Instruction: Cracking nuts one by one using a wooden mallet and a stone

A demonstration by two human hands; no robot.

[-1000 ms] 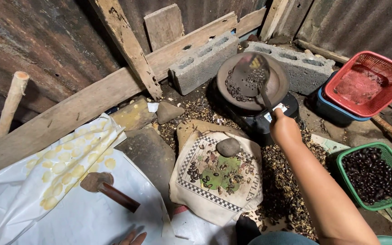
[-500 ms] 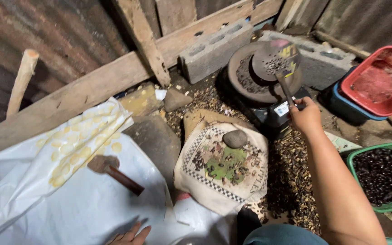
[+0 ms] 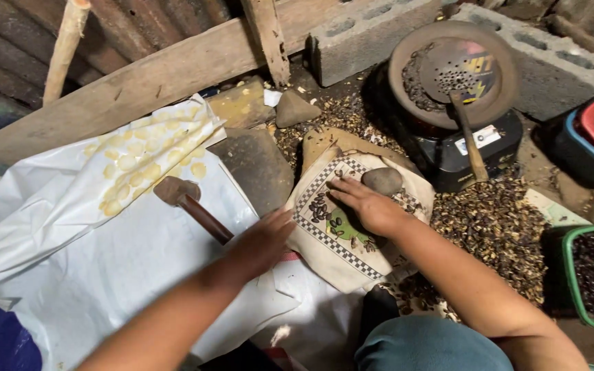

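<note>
Sorting dark seeds (image 3: 324, 209) on checkered cloth (image 3: 324, 237): right hand (image 3: 369, 206) flat, fingers spread, empty; left hand (image 3: 259, 244) open beside wooden mallet (image 3: 190, 203). Next: careful gathering.

One head-worn camera looks steeply down, close over the floor workspace (no second view shares it)

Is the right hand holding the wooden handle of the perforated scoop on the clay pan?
No, the right hand rests on the patterned cloth, apart from the scoop.
</note>
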